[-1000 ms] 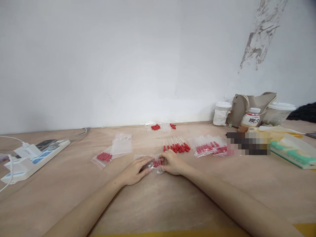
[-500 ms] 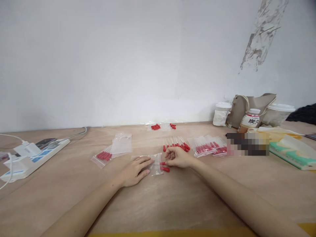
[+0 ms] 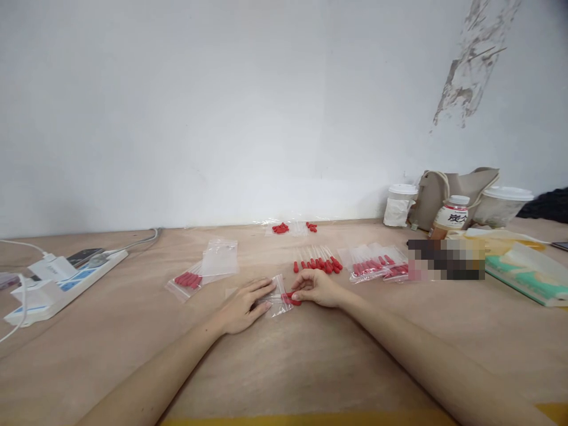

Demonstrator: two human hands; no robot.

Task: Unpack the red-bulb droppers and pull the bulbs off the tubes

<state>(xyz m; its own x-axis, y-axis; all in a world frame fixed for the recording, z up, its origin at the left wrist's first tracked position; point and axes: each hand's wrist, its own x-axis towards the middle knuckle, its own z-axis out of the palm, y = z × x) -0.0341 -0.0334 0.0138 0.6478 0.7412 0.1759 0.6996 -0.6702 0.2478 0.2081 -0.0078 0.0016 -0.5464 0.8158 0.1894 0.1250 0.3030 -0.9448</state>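
My left hand (image 3: 244,305) lies flat, fingers stretched, on a small clear zip bag (image 3: 275,299) on the brown table (image 3: 310,361). My right hand (image 3: 316,287) pinches red-capped clear droppers (image 3: 290,299) at the bag's right-hand mouth. Just behind my right hand lies a loose row of red-capped droppers (image 3: 317,263). To their right are filled bags of droppers (image 3: 375,263). Left of my hands lie another filled bag (image 3: 186,280) and an empty clear bag (image 3: 219,258).
A white power strip (image 3: 57,287) with plugs and cables sits at the far left, a phone (image 3: 82,256) behind it. At the back right stand cups (image 3: 399,204), a bottle (image 3: 450,216) and a beige bag (image 3: 452,186). A green-and-white pack (image 3: 528,272) lies far right. More red pieces (image 3: 280,228) lie near the wall.
My right hand drew back from the bag with droppers showing outside its mouth, then moved in again with red caps at the opening. My left hand stayed flat on the bag.
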